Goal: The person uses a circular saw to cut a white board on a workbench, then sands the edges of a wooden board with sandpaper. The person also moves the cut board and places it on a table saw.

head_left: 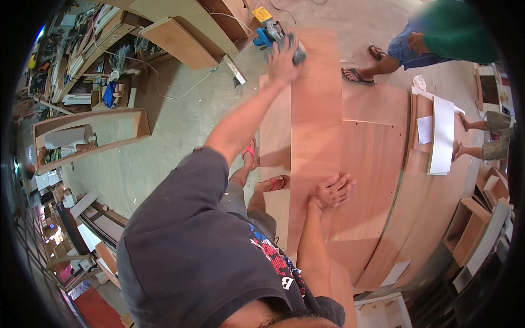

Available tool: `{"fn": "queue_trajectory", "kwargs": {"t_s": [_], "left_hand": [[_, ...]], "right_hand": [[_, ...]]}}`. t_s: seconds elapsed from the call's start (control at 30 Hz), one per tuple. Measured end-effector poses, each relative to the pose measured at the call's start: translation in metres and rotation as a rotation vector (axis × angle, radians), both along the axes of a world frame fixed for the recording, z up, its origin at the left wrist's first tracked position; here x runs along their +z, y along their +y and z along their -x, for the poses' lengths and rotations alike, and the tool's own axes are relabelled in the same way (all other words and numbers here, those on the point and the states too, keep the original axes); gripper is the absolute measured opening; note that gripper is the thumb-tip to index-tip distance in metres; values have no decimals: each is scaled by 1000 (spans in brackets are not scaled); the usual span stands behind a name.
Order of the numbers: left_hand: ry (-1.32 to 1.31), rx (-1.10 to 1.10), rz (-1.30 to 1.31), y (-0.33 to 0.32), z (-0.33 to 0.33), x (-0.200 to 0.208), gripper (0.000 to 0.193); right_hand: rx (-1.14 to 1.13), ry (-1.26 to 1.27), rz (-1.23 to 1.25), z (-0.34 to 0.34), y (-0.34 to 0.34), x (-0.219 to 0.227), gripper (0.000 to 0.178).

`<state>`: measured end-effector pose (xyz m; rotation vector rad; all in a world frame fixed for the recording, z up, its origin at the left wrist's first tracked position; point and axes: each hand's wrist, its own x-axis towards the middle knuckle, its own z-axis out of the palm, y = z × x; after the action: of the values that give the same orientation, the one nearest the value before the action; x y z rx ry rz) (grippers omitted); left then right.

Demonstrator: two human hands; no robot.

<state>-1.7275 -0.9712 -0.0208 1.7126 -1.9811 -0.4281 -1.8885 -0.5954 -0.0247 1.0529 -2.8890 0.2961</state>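
Our left hand (282,61) grips the dark tool (299,51) (keep it level!); our right hand (331,192), fingers open, braces the board (316,109).

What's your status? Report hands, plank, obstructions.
Left hand gripping dark tool at far end of wooden plank. Right hand splayed over plank's right edge. Plank lying across wider panel. Co-worker's sandaled foot close, right of plank.

Power tool (264,37): plank (316,120), far end | panel (367,180): right | frame (143,121): left (apart)
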Motion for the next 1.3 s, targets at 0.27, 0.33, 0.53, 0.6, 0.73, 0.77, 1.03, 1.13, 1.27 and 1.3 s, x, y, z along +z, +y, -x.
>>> {"fn": "queue_trajectory", "kwargs": {"t_s": [0.27,0.33,0.53,0.6,0.73,0.77,1.03,1.13,1.27,1.3], "left_hand": [[373,-120,-128,250,20,1,89],[502,-109,162,143,11,-22,72],[644,183,-405,-88,-3,5,55],[699,128,-291,-75,0,-5,58],[118,-258,-130,115,10,-4,97],[3,-332,-197,159,12,19,95],[-169,-175,54,-66,-3,25,75],[-149,-116,72,-70,6,17,78],[-159,-302,-47,89,21,22,88],[-129,-388,-170,131,18,36,92]], "right_hand": [[21,46,-66,6,4,2,57],[56,4,-100,1,1,5,58],[78,10,-108,7,5,0,62],[59,-2,-114,2,2,0,64],[34,7,-136,4,6,2,64],[44,20,-136,6,7,2,63],[40,-61,-131,2,3,5,61],[12,-85,-140,0,1,10,62],[-5,-54,-130,3,-2,7,61],[-10,-56,-136,1,0,8,61]]}}
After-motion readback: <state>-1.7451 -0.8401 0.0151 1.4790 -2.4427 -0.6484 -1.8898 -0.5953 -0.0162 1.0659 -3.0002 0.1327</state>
